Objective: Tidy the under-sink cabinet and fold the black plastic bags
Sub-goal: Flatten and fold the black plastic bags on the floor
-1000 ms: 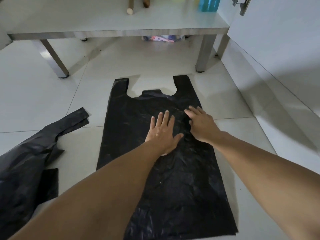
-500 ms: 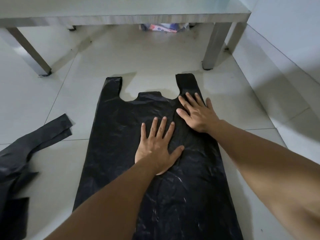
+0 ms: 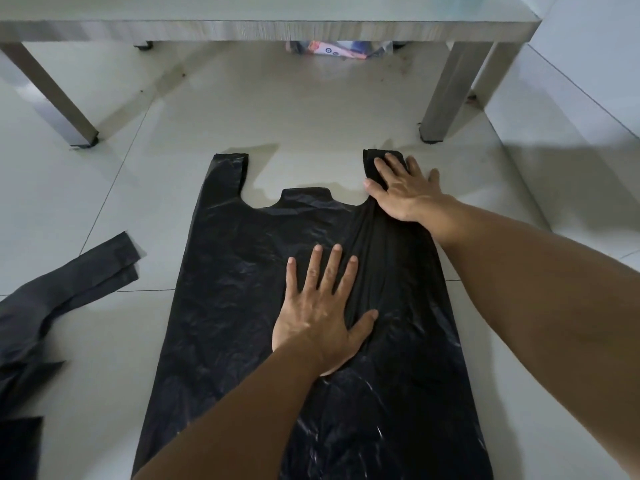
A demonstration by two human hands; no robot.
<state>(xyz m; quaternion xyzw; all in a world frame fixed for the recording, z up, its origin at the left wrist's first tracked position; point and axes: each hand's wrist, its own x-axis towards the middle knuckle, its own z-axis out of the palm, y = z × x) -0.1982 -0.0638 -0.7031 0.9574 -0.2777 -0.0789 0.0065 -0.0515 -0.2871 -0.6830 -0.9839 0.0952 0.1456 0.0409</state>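
Observation:
A black plastic bag (image 3: 235, 289) lies flat on the tiled floor, its two handles pointing away from me. My left hand (image 3: 320, 310) presses flat on the bag's middle with fingers spread and straight. Over the bag's right handle, my right hand (image 3: 405, 192) lies flat, fingers straight, reaching the handle's far end. The bag's left handle (image 3: 228, 171) lies bare. Plastic between the two hands looks drawn into long creases.
A second crumpled black bag (image 3: 52, 306) lies on the floor at the left edge. A low metal table (image 3: 277, 27) stands ahead, its legs (image 3: 446, 95) close to the bag's right handle. A colourful packet (image 3: 339, 50) sits under it. A white wall (image 3: 588, 64) runs along the right.
My right hand has slid away from me along the bag, from its upper middle onto the right handle. My left hand has stayed pressed on the middle. The view has moved closer.

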